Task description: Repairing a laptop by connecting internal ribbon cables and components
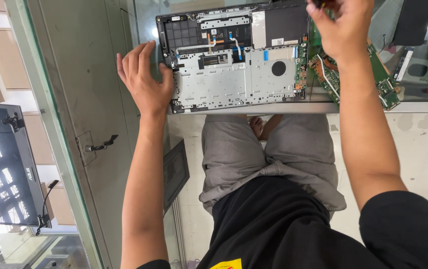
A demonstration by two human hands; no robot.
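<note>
L hand point(144, 82) flat on opened laptop base point(234, 74) edge | R hand point(343, 27) pinching small dark item, far corner

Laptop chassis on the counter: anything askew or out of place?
The opened laptop chassis lies at the edge of the glass counter, its green circuit board lifted out and lying tilted beside it. A detached screen panel leans at far left. The left hand steadies the chassis; the right hand pinches something small.
</note>
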